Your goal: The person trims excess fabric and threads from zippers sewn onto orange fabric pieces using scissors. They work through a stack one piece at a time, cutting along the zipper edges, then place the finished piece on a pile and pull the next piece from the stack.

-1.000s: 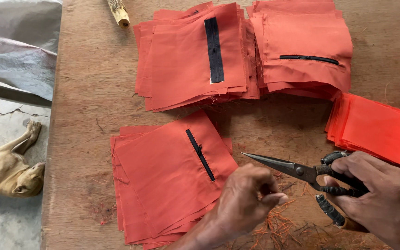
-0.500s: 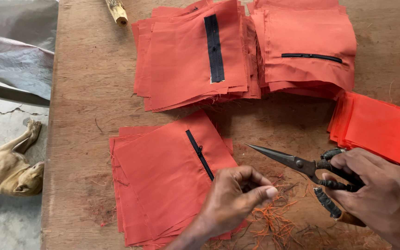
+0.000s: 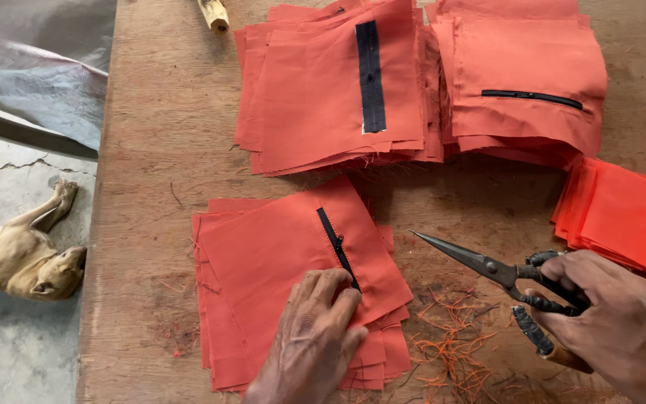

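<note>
My left hand (image 3: 314, 337) lies flat, pinning the top orange fabric square with black zipper (image 3: 300, 258) steady; right hand (image 3: 622, 322) grips closed dark metal scissors (image 3: 506, 277), parked aside.

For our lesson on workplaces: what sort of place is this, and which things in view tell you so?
Probably a small sewing or garment workshop. Stacks of orange cloth pieces with sewn-in black zips cover a wooden table, the right hand holds scissors, and thread clippings lie about.

Tailoring workshop: wooden worktable (image 3: 158, 150), stacked orange fabric pieces (image 3: 338, 97), thread scraps (image 3: 450, 344).
</note>
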Action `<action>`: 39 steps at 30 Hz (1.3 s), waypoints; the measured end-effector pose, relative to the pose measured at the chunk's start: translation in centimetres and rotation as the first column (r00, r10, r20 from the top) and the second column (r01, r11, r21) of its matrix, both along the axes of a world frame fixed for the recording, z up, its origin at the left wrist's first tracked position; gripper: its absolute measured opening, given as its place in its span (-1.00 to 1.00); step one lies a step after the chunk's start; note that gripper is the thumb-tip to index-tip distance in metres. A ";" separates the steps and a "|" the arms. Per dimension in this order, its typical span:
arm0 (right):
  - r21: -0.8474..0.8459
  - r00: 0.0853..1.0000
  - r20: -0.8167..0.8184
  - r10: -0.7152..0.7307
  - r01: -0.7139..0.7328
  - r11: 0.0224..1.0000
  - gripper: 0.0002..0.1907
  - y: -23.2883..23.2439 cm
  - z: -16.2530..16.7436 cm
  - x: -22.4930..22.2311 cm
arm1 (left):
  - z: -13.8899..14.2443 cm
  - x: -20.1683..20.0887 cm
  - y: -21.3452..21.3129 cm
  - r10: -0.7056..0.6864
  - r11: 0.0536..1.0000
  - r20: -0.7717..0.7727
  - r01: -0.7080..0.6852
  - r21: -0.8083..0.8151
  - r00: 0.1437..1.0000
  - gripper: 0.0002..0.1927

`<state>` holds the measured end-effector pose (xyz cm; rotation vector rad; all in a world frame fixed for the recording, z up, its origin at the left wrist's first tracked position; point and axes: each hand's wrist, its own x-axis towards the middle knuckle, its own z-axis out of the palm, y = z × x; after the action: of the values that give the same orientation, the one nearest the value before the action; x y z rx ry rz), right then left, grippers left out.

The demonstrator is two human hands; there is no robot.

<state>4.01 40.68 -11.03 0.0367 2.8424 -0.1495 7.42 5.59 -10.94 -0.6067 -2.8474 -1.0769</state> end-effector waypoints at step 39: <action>-0.192 0.987 -0.139 0.085 -0.111 0.975 -0.62 -4.4 -0.4 1.8 | 0.7 -5.3 -2.8 0.089 0.980 0.117 -0.108 0.168 0.989 -0.79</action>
<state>5.78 36.25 -11.39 -0.1613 2.9350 -0.4286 2.09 2.80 -10.27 -0.4018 -2.7961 -1.3628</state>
